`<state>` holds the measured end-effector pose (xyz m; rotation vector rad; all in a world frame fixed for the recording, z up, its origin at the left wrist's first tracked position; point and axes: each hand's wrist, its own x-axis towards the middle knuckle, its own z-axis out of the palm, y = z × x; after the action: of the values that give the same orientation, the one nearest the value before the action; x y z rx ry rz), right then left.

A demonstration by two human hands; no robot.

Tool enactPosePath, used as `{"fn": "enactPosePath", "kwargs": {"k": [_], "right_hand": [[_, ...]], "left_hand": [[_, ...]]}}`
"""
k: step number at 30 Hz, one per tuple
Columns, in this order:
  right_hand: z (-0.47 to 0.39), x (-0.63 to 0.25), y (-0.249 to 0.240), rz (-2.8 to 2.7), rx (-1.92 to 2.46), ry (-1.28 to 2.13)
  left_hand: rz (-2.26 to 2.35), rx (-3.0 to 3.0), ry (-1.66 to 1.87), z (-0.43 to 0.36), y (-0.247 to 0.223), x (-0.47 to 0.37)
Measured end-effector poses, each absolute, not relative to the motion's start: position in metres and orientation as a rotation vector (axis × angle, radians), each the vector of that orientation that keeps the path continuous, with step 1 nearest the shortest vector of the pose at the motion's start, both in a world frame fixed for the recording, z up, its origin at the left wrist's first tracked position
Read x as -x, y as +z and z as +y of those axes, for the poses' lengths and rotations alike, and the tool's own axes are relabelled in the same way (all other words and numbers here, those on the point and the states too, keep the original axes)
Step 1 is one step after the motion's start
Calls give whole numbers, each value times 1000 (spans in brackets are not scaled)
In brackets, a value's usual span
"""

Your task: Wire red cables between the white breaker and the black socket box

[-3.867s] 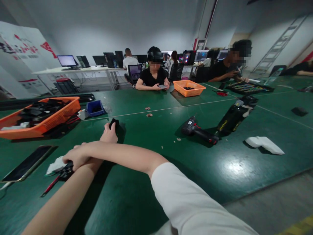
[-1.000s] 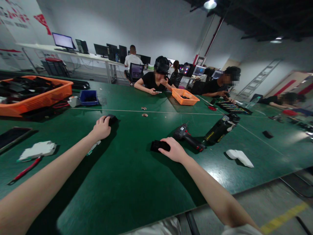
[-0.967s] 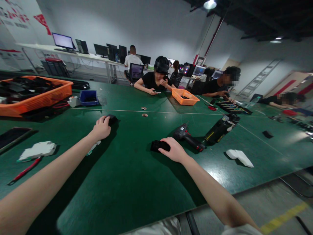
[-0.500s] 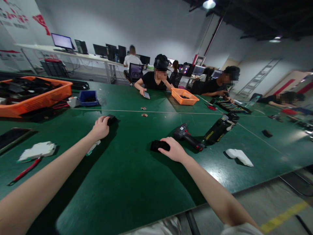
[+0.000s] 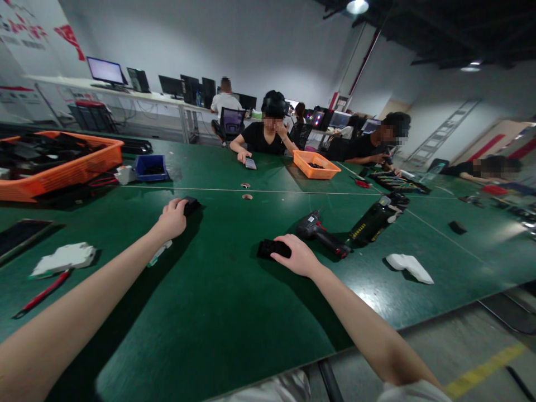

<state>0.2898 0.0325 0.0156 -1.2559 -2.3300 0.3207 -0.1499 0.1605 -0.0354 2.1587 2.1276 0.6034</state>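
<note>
My left hand (image 5: pixel 173 217) is closed over a small black block-like part (image 5: pixel 192 205) lying on the green table (image 5: pixel 201 312). The fingers hide its near side. Under my left wrist, a white and green piece (image 5: pixel 159 254) shows in part. My right hand (image 5: pixel 296 255) grips another black block-shaped part (image 5: pixel 270 249) on the table, thumb in front and fingers over the top. A black and red power screwdriver (image 5: pixel 321 233) lies just beyond my right hand. To its right a dark bottle (image 5: pixel 374 222) with yellow lettering rests on its side.
An orange basket (image 5: pixel 90 168) of black parts and a blue bin (image 5: pixel 151 169) stand at left. Nearer lie a white module (image 5: pixel 65 259) and a red-handled tool (image 5: pixel 44 294). A white piece (image 5: pixel 409 268) lies at right. Across the table, a person (image 5: pixel 272 128) sits near a smaller orange basket (image 5: pixel 316 166).
Both of my hands stay in place on the black parts. The person across the table has lifted their head slightly.
</note>
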Motion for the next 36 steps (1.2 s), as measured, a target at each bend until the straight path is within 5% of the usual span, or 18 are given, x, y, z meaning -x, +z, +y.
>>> {"fn": "enactPosePath", "kwargs": {"k": [36], "right_hand": [[33, -289, 15, -2330, 1253, 311]], "left_hand": [[2220, -2139, 790, 140, -9, 136]]}}
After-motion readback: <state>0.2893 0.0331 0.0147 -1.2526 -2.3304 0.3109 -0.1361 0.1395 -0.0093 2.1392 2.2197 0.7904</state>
